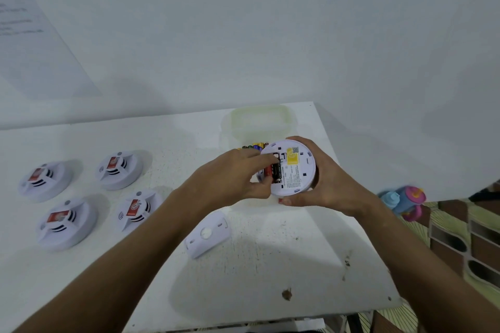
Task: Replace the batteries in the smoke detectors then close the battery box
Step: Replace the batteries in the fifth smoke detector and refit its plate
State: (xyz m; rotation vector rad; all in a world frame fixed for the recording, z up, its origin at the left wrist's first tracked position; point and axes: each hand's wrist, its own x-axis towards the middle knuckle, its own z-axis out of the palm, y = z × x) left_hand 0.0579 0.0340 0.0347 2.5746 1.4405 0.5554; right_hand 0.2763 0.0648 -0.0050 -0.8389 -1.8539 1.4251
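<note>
We hold a round white smoke detector (293, 167) back side up above the right part of the white table (243, 278), our right hand (324, 186) wrapped around its right and lower rim, fingers curled under it. Its battery bay is open, and we see batteries (273, 171) lying side by side in it, one red and one black, next to a yellow label. Our left hand (232, 178) has its fingertips pressed down on those batteries, thumb below them at the detector's edge (whether it actually pinches one we cannot tell).

Just behind the detector and our hands sits the battery box (244, 144), mostly hidden; at its visible edge a row of battery ends (253, 146) shows, yellow, blue and green among them. Its translucent lid (259, 121) lies off the box, just beyond it near the table's far edge.

A white mounting plate (208, 234) lies flat on the table below our hands, apart from the detector. At the left, four more smoke detectors (92, 197) rest face up in two rows, each with a red tag on top. Off the table's right edge, a blue and pink toy (403, 200) lies on the floor.
</note>
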